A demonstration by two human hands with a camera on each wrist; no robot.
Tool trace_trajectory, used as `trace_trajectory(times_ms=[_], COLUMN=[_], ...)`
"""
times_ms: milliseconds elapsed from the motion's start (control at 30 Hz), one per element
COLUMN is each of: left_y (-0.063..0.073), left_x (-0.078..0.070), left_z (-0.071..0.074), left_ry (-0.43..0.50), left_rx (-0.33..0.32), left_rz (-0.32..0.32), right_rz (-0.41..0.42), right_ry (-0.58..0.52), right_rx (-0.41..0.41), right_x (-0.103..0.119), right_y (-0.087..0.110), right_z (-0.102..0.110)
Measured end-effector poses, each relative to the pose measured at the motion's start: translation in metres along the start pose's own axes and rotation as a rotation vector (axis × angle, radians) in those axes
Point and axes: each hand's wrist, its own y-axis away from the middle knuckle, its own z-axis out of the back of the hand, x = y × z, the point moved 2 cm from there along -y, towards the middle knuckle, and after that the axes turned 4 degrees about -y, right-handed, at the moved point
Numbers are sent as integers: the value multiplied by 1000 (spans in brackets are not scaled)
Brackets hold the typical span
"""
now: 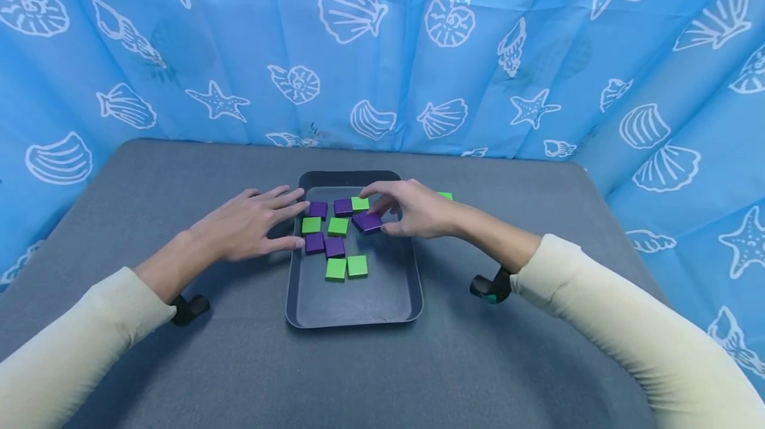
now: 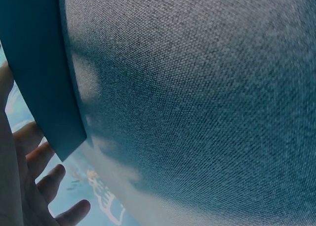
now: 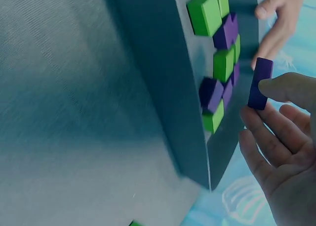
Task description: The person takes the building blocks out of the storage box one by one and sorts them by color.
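Left fingers (image 1: 289, 210) straight, purple tile (image 3: 260, 70) between right fingers (image 3: 269, 139), separation from other tiles (image 3: 223, 65) visible only in right-wrist view

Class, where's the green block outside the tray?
In the head view, the green block lies on the table right of the tray, partly behind the right hand.

purple tile (image 3: 255, 87) | thin, square | pinched | over grey tray (image 1: 382, 299)

A table (image 1: 239, 369) with a grey fabric surface carries a dark rectangular tray (image 1: 391, 293), lying flat. To the right of the tray, near its far end but apart from it, lies a green block (image 1: 445, 196), partly hidden.
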Motion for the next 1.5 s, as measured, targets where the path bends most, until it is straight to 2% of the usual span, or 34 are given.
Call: trace_trajectory(times_ms=[433, 800, 1000, 1133, 1500], left_y=[0, 1, 0, 0, 1], left_x=[0, 1, 1, 1, 1], left_z=[-1, -2, -3, -3, -6], left_ry=[-1, 5, 8, 10, 36], left_rx=[-3, -5, -4, -3, 0], left_rz=[-5, -6, -9, -7, 1], right_rz=[-9, -82, -102, -86, -96], right_ry=[-37, -28, -47, -51, -30], right_rx=[-158, -167, -174, -169, -176], right_x=[-41, -77, -94, -101, -104], right_y=[50, 83, 94, 98, 94], right_z=[31, 29, 21, 15, 7])
